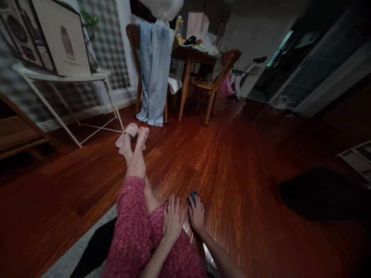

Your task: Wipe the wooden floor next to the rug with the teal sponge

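I sit on the wooden floor (237, 162) with my legs in pink patterned trousers (136, 231) stretched out ahead. My left hand (173, 218) lies flat and open on my right thigh, a ring on one finger. My right hand (196, 214) rests on the floor beside the leg, its fingers on a small dark teal object (192, 198) that pokes out past the fingertips. Whether the fingers grip it or only lie on it is unclear. My bare feet (136, 141) rest by a pair of pink slippers (127, 134).
A white metal side table (66, 77) with framed pictures stands at the left. Ahead are a wooden table (191, 56) and chairs, one draped with light blue jeans (155, 69). A dark mat (321, 193) lies at the right, a pale rug (72, 251) under me.
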Available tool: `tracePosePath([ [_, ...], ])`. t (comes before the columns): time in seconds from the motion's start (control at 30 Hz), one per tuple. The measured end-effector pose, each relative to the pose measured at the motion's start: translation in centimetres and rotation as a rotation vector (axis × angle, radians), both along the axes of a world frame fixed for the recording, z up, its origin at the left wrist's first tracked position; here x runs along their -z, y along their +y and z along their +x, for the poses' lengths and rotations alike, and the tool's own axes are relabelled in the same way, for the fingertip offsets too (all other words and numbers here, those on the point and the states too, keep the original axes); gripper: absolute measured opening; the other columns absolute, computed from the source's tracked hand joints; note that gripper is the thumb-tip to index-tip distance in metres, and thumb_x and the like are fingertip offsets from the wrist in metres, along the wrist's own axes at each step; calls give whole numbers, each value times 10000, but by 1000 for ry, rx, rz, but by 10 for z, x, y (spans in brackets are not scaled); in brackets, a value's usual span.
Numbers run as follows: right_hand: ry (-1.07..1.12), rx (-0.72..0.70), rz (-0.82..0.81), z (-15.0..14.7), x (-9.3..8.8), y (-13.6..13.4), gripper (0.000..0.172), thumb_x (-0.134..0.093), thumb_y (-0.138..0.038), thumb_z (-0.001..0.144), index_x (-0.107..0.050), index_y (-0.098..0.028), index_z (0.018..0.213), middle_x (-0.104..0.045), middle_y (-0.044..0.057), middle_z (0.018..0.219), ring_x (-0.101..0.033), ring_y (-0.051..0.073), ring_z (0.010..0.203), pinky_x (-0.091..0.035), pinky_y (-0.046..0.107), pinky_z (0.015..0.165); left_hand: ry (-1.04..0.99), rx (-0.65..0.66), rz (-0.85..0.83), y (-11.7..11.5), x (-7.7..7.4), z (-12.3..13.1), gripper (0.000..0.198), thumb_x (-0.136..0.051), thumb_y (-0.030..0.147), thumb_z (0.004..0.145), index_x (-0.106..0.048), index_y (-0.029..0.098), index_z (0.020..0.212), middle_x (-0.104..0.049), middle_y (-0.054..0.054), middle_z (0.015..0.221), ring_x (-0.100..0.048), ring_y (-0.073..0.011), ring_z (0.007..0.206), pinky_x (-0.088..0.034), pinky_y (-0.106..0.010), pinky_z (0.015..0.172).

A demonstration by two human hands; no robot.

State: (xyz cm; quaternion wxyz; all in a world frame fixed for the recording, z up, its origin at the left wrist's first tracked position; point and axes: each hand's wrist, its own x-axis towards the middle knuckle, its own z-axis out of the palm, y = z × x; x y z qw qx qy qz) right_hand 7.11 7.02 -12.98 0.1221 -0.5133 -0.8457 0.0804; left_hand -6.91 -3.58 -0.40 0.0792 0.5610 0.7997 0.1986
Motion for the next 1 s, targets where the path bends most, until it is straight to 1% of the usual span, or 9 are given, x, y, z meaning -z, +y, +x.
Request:
tracePosePath([
  [0.13,17,-212,-2,-5,-7,-31,540,-373,-327,992,-384,-366,1530,-348,34,1626,-288,245,1505,-301,508,1193,34,16,-25,1,0,-4,555,-348,354,992,-420,172,1512,-367,-124,1604,-295,-269,1502,-339,-480,1187],
  [0.27,14,-420,-80,17,-27,-27,562,-450,-340,970,-381,-384,1526,-341,17,1628,-300,229,1500,-314,473,1198,46,23,-50,2,0,-7,545,-351,338,985,-451,167,1492,-397,-133,1585,-331,-267,1486,-340,-473,1181],
  [0.33,9,-423,-117,43,-35,-20,546,-445,-342,965,-415,-389,1508,-357,8,1621,-307,222,1497,-311,463,1202,48,17,-54,1,-1,-9,546,-345,333,985,-448,164,1494,-401,-137,1583,-338,-270,1482,-354,-473,1169],
  [0.4,6,-296,-127,79,-36,-16,523,-396,-341,967,-460,-383,1485,-388,9,1605,-331,219,1486,-310,471,1200,50,17,-49,-1,-2,-10,546,-344,320,982,-447,163,1495,-398,-138,1585,-338,-273,1481,-363,-475,1161],
  [0.57,13,254,-36,198,-14,-25,580,-281,-360,936,-575,-236,1420,-471,110,1539,-368,256,1465,-336,484,1175,63,31,-78,-3,-12,-12,534,-368,278,970,-468,153,1479,-409,-146,1577,-346,-272,1478,-347,-466,1172],
  [0.7,55,711,55,263,7,-46,644,-268,-397,912,-511,-185,1469,-466,188,1518,-328,321,1479,-356,575,1123,68,37,-140,-3,-25,-11,528,-384,284,972,-472,139,1472,-415,-145,1575,-339,-263,1482,-329,-440,1181],
  [0.8,78,918,88,258,12,-58,670,-237,-400,918,-452,-160,1507,-440,238,1525,-317,357,1478,-359,625,1087,77,38,-152,-4,-31,-12,515,-389,279,970,-491,139,1456,-432,-144,1565,-346,-260,1478,-328,-440,1177],
  [0.87,70,937,78,232,12,-64,667,-227,-391,925,-464,-146,1498,-438,249,1525,-329,367,1471,-346,631,1091,86,50,-150,-6,-31,-14,502,-389,271,968,-515,144,1436,-449,-141,1555,-355,-258,1473,-335,-440,1170],
  [1.0,53,531,-8,156,9,-77,597,-277,-378,938,-521,-235,1464,-432,148,1564,-330,308,1482,-309,570,1154,98,72,-141,-7,-30,-18,492,-388,271,964,-543,141,1412,-470,-137,1541,-381,-256,1458,-344,-435,1161],
])
